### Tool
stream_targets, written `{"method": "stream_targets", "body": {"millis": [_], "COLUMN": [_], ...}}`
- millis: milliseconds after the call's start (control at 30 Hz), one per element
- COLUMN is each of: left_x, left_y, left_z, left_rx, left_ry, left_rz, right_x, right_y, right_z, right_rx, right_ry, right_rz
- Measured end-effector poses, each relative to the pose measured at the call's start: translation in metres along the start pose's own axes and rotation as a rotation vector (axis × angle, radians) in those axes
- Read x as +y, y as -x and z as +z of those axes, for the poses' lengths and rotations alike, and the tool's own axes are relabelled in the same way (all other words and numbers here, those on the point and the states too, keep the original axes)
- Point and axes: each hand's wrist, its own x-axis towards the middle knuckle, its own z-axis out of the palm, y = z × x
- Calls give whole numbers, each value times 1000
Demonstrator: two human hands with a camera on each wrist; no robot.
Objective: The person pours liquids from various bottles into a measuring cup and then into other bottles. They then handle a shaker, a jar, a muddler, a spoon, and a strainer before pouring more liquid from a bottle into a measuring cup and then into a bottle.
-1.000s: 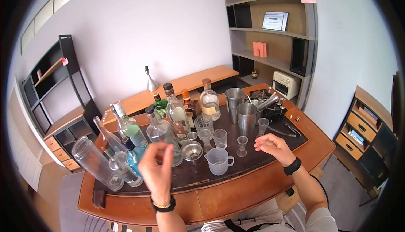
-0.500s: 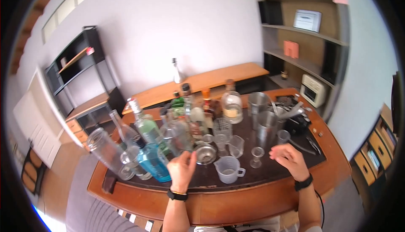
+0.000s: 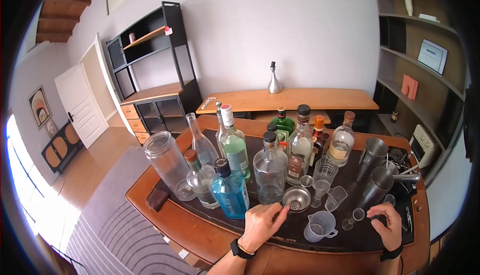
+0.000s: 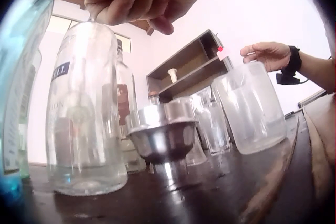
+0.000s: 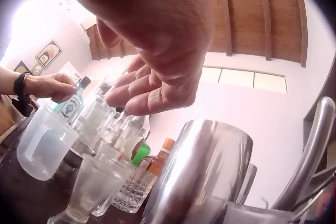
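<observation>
In the head view my left hand point(image 3: 261, 223) hovers between a blue square bottle point(image 3: 230, 193) and a steel strainer point(image 3: 296, 199), fingers loosely curled with nothing in them. A clear bottle with a dark stopper point(image 3: 270, 172) stands just beyond it. The left wrist view shows the strainer point(image 4: 164, 134) low in front of that hand. My right hand point(image 3: 388, 225) is held loosely bent and bare beside a small double-ended glass jigger point(image 3: 353, 219). Between the hands stands a frosted plastic measuring jug point(image 3: 320, 226). A steel shaker tin point(image 5: 202, 169) rises near the right hand in the right wrist view.
Several bottles crowd the left and back of the table, including a tall empty glass jar point(image 3: 170, 165) at the left. Two steel tins point(image 3: 377, 185) and bar tools stand at the right. A leather-edged table rim point(image 3: 200, 232) runs along the front.
The head view has swung left, so the table contents sit further right in it. My left hand has lowered from in front of the bottles to near the strainer; the right stays by the jigger.
</observation>
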Motion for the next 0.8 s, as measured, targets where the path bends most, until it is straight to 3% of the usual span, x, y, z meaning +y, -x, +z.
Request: {"method": "stream_targets", "body": {"millis": [200,333,433,500,667,800], "left_x": [7,-13,-36,-69,-144,-169], "left_y": [-31,-96,-161,-196,-233,-246], "left_z": [-67,-123,-153,-157,-133,-116], "left_rx": [97,283,289,232,-50,-270], "left_ry": [32,-122,-269,-333,-355,-502], "left_rz": [-66,-67,-99,-70,-203,-359], "right_x": [8,18,18,15,19,22], "right_y": [0,5,3,-1,-2,0], "right_z": [0,-2,-17,-14,-10,-11], "right_rx": [42,40,-144,-134,-137,-107], "right_ry": [-21,-41,92,91,67,43], "right_rz": [20,77,16,8,42,47]}}
